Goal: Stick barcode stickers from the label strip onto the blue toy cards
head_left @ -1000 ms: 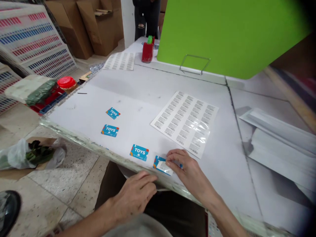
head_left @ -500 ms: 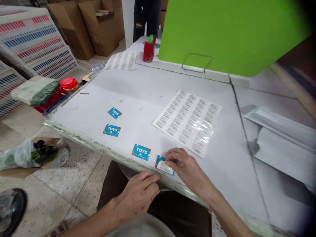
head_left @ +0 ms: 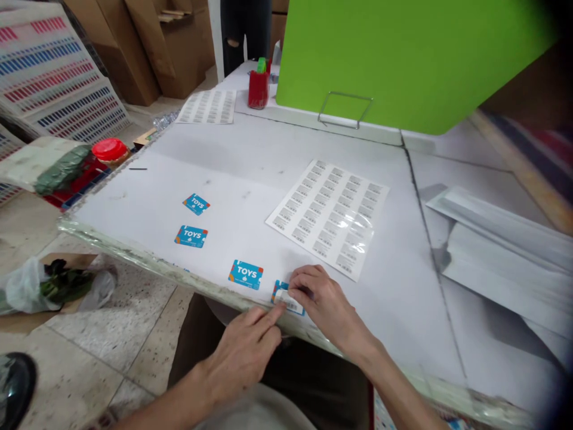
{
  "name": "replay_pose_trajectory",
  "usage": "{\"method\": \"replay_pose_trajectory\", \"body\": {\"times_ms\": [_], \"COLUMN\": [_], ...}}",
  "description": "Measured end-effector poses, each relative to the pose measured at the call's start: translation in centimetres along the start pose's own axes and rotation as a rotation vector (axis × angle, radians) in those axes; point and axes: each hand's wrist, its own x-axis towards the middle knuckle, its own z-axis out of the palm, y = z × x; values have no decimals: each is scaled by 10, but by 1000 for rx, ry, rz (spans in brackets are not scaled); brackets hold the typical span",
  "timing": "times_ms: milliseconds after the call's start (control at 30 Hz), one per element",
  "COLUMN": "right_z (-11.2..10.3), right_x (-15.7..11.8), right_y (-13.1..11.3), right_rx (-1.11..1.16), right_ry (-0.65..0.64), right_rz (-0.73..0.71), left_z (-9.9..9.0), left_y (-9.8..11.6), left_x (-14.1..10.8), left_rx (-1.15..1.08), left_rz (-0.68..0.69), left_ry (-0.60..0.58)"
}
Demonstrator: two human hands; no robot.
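A blue TOYS card (head_left: 276, 292) lies at the table's front edge with a white barcode sticker (head_left: 292, 304) over most of its face. My right hand (head_left: 324, 304) pinches the sticker's upper right part between thumb and fingers, covering that corner of the card. My left hand (head_left: 242, 346) reaches in from the front, its forefinger stretched out to the sticker's lower left corner, the other fingers loosely bent and holding nothing. Just left lies another TOYS card (head_left: 246, 274), with a third card (head_left: 191, 236) and a tilted fourth (head_left: 196, 203) farther left.
A sheet of barcode stickers (head_left: 331, 215) lies beyond my right hand, another sheet (head_left: 208, 107) at the far left. A red tape dispenser (head_left: 258, 89) stands beside a large green panel (head_left: 394, 60). White sleeves (head_left: 501, 263) lie at right. A person's legs (head_left: 246, 33) show behind.
My left hand has moved up to the card, and its forefinger now touches the sticker's corner. My right hand keeps its pinch. The whole view has shifted slightly.
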Motion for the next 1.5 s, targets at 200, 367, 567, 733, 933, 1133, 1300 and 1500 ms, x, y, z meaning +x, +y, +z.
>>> {"method": "replay_pose_trajectory", "body": {"times_ms": [200, 367, 567, 733, 933, 1133, 1300, 1500], "right_z": [9, 20, 16, 7, 10, 3, 9, 10], "right_x": [-7, -3, -4, -32, -27, -51, -72, -55], "right_y": [1, -3, 2, 11, 6, -13, -26, -41], "right_rx": [-77, -246, -491, -613, -608, -159, 68, 153], "right_ry": [105, 209, 242, 291, 324, 228, 74, -54], "right_rz": [44, 36, 18, 102, 131, -77, -107, -8], "left_z": [1, -2, -2, 4, 1, -45, -76, -93], "left_y": [1, 1, 3, 1, 4, 4, -12, -4], "left_x": [0, 2, 2, 0, 2, 0, -11, -1], "left_rx": [62, 55, 42, 28, -17, -490, -611, -85], "left_rz": [26, 48, 0, -13, -30, -267, -665, -263], "left_ry": [-24, -2, -15, 2, -5, 98, 59, 188]}}
